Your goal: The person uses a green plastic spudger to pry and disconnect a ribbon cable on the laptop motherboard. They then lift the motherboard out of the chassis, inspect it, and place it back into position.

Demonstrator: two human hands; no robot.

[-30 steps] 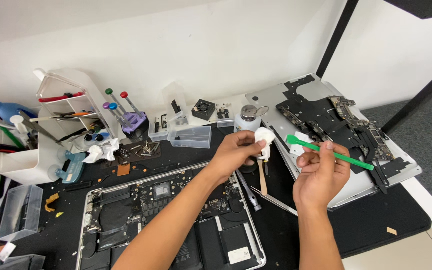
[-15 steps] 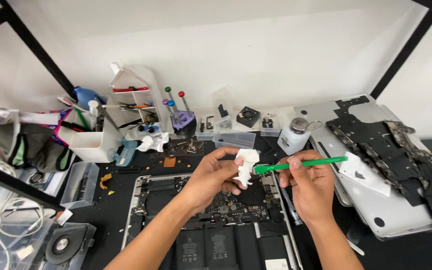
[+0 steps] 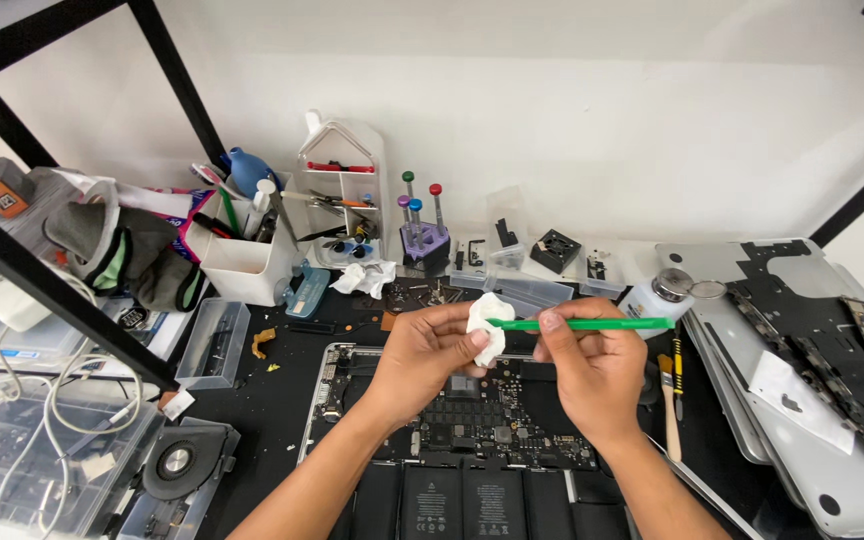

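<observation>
A: Hands, centre of frame?
B: Left hand (image 3: 430,352) pinched shut on a crumpled white wipe (image 3: 487,325); right hand (image 3: 592,372) closed on a green plastic stick (image 3: 582,323), held level, tip buried in the wipe.

A: Directly beneath?
B: Opened laptop (image 3: 462,430), lower centre, board and black battery cells exposed, flat on the black desk (image 3: 262,400).

A: Right side?
B: White bottle with metal cap (image 3: 660,293) just past the stick's end; small brush (image 3: 669,400) lying below it; stacked grey laptop shells (image 3: 802,400) at the right edge.

A: Upper left?
B: White tool caddy (image 3: 242,260); purple screwdriver stand (image 3: 422,240) further right; loose fan (image 3: 177,462), lower left.
</observation>
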